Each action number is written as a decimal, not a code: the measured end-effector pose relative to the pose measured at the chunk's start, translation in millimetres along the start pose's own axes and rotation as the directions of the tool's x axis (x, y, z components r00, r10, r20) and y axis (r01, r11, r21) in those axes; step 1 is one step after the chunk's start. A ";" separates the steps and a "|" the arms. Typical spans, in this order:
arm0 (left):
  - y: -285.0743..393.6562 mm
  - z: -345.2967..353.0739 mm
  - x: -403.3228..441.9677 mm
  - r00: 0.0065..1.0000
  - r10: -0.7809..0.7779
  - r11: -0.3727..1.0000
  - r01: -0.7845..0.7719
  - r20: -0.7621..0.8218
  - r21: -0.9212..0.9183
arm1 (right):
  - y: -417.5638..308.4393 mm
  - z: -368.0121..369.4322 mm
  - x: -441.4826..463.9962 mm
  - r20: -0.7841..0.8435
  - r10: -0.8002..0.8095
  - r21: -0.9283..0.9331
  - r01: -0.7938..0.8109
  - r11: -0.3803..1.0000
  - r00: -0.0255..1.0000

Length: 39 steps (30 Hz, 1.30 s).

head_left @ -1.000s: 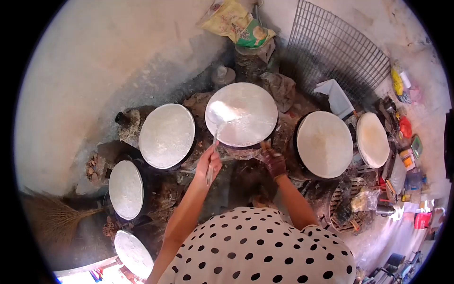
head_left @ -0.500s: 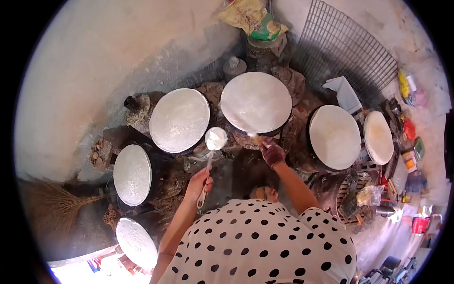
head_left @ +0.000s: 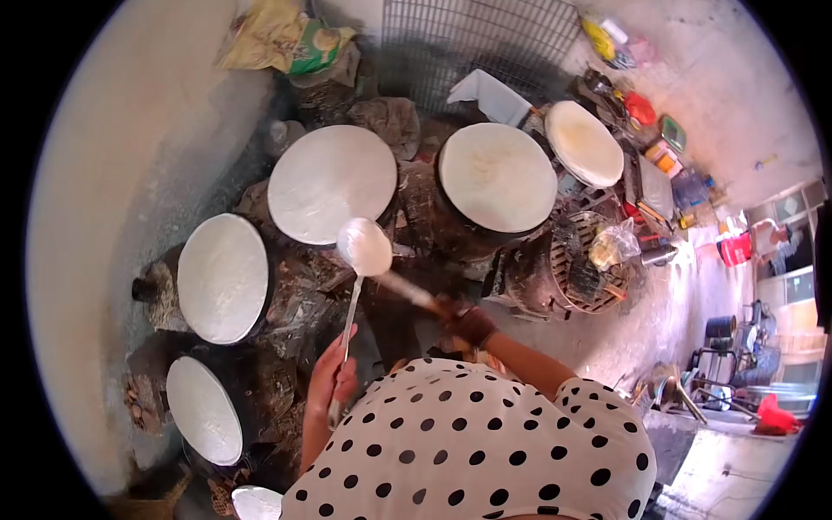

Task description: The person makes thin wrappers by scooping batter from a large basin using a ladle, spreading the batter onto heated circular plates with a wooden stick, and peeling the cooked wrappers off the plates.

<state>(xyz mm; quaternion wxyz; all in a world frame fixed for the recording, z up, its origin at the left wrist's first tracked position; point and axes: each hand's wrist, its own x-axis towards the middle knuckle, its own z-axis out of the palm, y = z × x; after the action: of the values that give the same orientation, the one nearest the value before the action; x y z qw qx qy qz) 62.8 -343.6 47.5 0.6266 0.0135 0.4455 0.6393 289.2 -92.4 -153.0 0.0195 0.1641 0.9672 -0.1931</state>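
My left hand (head_left: pixel 333 374) is closed around the long handle of a ladle (head_left: pixel 365 249), whose bowl is coated with white batter. The bowl hangs over the front edge of a round griddle (head_left: pixel 332 184) covered in a thin white layer. In my right hand (head_left: pixel 470 326), which wears a dark glove, is a pale stick-like tool (head_left: pixel 411 289). Motion blurs it, and its tip reaches close beside the ladle bowl; whether they touch I cannot tell. To the right, another griddle (head_left: pixel 498 178) bears a white sheet with a yellowish patch.
More white-covered griddles stand around me: one (head_left: pixel 223 278) at left, one (head_left: pixel 204 410) lower left, one (head_left: pixel 585 144) at far right. A round grate (head_left: pixel 589 260) holds a plastic bag. Behind are a white bin (head_left: pixel 490 96), a wire rack (head_left: pixel 481 39) and a yellow-green sack (head_left: pixel 286 39).
My view has turned right, so the griddles appear shifted left. The ladle bowl now hangs by the back-left griddle's edge. The tool in my right hand has swung toward the ladle.
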 end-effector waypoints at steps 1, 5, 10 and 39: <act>-8.3 15.4 9.1 0.999 0.044 0.984 -0.038 0.028 -0.173 | 25.3 -12.3 -5.9 -0.028 0.069 -0.023 -0.070 0.997 0.997; -6.3 76.9 85.5 0.990 -0.094 0.858 0.028 -0.103 -0.513 | 148.1 -75.0 -7.4 -0.162 0.405 -0.125 -0.426 0.896 0.900; -22.0 123.7 103.7 0.923 0.302 0.875 -0.168 -0.240 0.453 | 325.6 -183.3 43.0 -0.274 0.632 -0.002 -0.657 0.754 0.725; -32.1 165.6 155.8 0.964 0.061 0.757 -0.214 -0.259 -0.618 | 386.1 -427.6 110.7 -0.335 0.523 0.410 -0.379 0.830 0.784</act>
<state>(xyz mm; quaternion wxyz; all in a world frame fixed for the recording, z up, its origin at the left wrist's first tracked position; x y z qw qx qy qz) 150.0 -131.3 44.2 0.4904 -0.2400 0.2659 0.7945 321.0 440.8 89.4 -0.1766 0.4331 0.8330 -0.2956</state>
